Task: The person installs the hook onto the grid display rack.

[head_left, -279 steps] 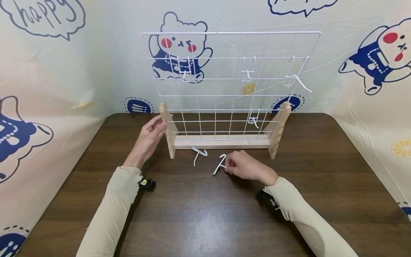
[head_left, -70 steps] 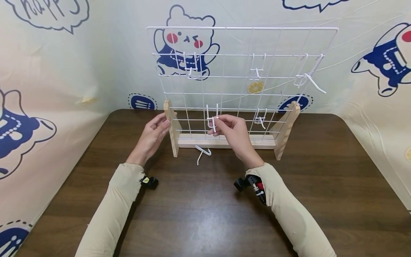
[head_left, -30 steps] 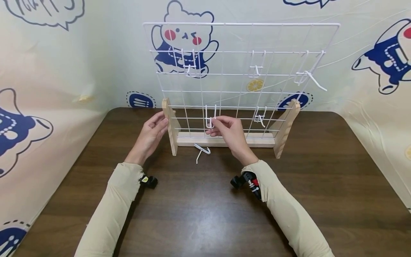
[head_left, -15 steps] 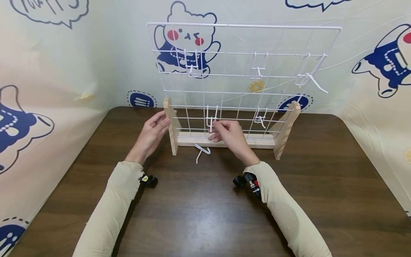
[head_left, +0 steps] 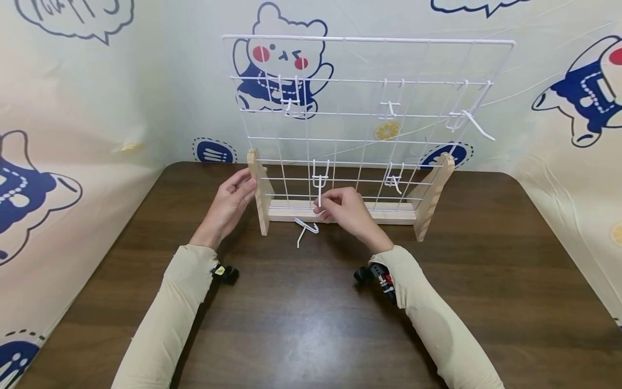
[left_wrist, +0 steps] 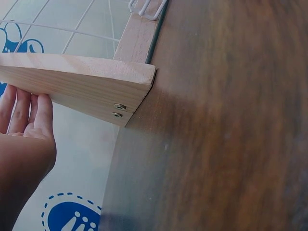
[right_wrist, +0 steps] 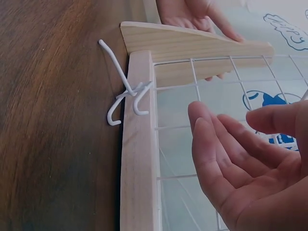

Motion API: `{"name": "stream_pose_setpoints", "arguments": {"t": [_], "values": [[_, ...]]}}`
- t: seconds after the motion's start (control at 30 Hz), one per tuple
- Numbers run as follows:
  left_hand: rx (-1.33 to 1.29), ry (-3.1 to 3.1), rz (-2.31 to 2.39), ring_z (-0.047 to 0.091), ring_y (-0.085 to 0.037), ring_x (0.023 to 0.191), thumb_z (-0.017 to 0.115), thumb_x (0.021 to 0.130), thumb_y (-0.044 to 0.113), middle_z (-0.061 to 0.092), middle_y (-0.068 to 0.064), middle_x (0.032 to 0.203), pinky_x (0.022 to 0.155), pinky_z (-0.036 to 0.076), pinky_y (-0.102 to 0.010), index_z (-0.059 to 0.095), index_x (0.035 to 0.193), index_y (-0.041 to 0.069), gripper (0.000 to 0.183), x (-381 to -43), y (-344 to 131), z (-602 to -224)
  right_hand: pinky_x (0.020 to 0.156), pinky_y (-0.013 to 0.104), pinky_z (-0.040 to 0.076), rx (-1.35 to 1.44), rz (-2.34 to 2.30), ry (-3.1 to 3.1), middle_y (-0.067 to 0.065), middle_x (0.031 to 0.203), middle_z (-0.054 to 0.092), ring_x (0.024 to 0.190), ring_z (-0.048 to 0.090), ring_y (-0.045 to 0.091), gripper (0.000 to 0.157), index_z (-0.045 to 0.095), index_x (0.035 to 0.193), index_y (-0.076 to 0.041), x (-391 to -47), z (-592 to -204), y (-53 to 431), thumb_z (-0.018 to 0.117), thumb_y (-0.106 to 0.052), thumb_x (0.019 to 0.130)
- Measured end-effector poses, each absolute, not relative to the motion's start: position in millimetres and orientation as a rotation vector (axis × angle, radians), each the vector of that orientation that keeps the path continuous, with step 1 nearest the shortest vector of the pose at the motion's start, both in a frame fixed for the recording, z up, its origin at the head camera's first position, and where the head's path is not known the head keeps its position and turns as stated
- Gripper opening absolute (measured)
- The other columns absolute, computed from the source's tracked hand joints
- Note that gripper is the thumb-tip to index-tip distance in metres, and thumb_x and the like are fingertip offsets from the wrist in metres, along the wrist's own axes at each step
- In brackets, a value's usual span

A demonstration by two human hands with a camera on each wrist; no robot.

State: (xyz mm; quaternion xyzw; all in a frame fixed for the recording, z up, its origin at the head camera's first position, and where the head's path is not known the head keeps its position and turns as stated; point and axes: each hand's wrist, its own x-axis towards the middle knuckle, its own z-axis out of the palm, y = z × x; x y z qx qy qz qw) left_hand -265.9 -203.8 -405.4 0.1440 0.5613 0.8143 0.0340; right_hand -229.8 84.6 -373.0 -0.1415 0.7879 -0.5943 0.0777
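A white wire grid rack [head_left: 364,39] stands on the table in wooden end supports. My left hand [head_left: 225,208] holds the left wooden support [head_left: 261,197], thumb on its front edge; fingertips show past its back edge in the right wrist view. A white wire hook [head_left: 319,182] hangs low on the grid, left of the middle, its prong pointing down and forward. Beside that prong is my right hand [head_left: 347,210]; its fingers [right_wrist: 207,144] are loosely bent and apart from the thumb, holding nothing. Another white hook [head_left: 306,226] lies loose on the table before the bottom bar [right_wrist: 137,173].
More white hooks hang on the grid: upper left [head_left: 290,102], upper middle [head_left: 390,104], upper right [head_left: 468,119] and lower right [head_left: 393,178]. The right wooden support [head_left: 434,197] stands on the brown table [head_left: 301,319]. A printed cloth [head_left: 160,97] lies behind.
The right hand picked up a hook from the table and brought it to the lower grid. It has since released the hook, which hangs there, and moved slightly down. The left hand stays put.
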Motion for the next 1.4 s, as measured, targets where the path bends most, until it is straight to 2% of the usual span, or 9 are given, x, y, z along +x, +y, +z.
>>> {"name": "stream_pose_setpoints", "arguments": {"t": [0.2,0.4,0.57,0.7,0.9,1.07,1.4], "values": [[0.459,1.715,2.514,0.048,-0.023,0.133,0.059,0.101,0.009,0.047,-0.018,0.148,0.113,0.039,-0.03,0.049,0.143,0.002,0.044,-266,-203,-406,0.073,0.043,0.061,-0.53,-1.687,2.397,0.02,0.089,0.073,0.077,0.072,0.035,0.022,0.07,0.105,0.01,-226,-372,85,0.054,-0.004,0.099],[0.446,1.733,2.504,0.048,-0.022,0.134,0.058,0.101,0.01,0.043,-0.021,0.151,0.114,0.036,-0.032,0.047,0.144,0.002,0.045,-266,-204,-405,0.07,0.035,0.061,-0.573,-1.601,2.451,0.018,0.088,0.072,0.074,0.071,0.03,0.021,0.072,0.101,0.006,-223,-371,82,0.056,-0.006,0.1],[0.447,1.741,2.497,0.047,-0.023,0.135,0.058,0.101,0.01,0.041,-0.022,0.152,0.115,0.036,-0.033,0.046,0.145,0.002,0.046,-266,-204,-406,0.069,0.04,0.061,-0.593,-1.55,2.478,0.018,0.087,0.072,0.074,0.071,0.032,0.02,0.072,0.099,0.005,-221,-375,81,0.058,-0.009,0.1],[0.449,1.734,2.505,0.047,-0.023,0.134,0.058,0.101,0.009,0.044,-0.02,0.15,0.114,0.037,-0.032,0.047,0.144,0.002,0.045,-266,-204,-406,0.066,0.038,0.06,-0.607,-1.508,2.476,0.019,0.084,0.072,0.071,0.071,0.031,0.021,0.071,0.1,0.006,-220,-377,78,0.058,-0.011,0.1],[0.446,1.733,2.507,0.048,-0.022,0.134,0.059,0.101,0.01,0.048,-0.017,0.147,0.114,0.037,-0.032,0.048,0.144,0.002,0.045,-266,-204,-407,0.058,0.04,0.059,-0.636,-1.414,2.468,0.018,0.076,0.072,0.059,0.068,0.027,0.02,0.068,0.107,0.005,-217,-381,73,0.058,-0.011,0.1],[0.454,1.73,2.506,0.047,-0.023,0.135,0.06,0.1,0.011,0.049,-0.017,0.147,0.113,0.038,-0.03,0.047,0.144,0.002,0.046,-266,-204,-407,0.058,0.04,0.059,-0.649,-1.351,2.429,0.017,0.077,0.072,0.058,0.068,0.028,0.024,0.064,0.115,0.006,-216,-386,71,0.056,-0.012,0.101],[0.453,1.713,2.523,0.05,-0.021,0.131,0.057,0.101,0.008,0.049,-0.017,0.146,0.11,0.041,-0.027,0.049,0.142,0.002,0.042,-267,-204,-408,0.05,0.028,0.054,-0.689,-1.184,2.405,0.012,0.077,0.073,0.057,0.069,0.025,0.036,0.055,0.129,0.006,-213,-395,65,0.058,-0.016,0.101]]}}
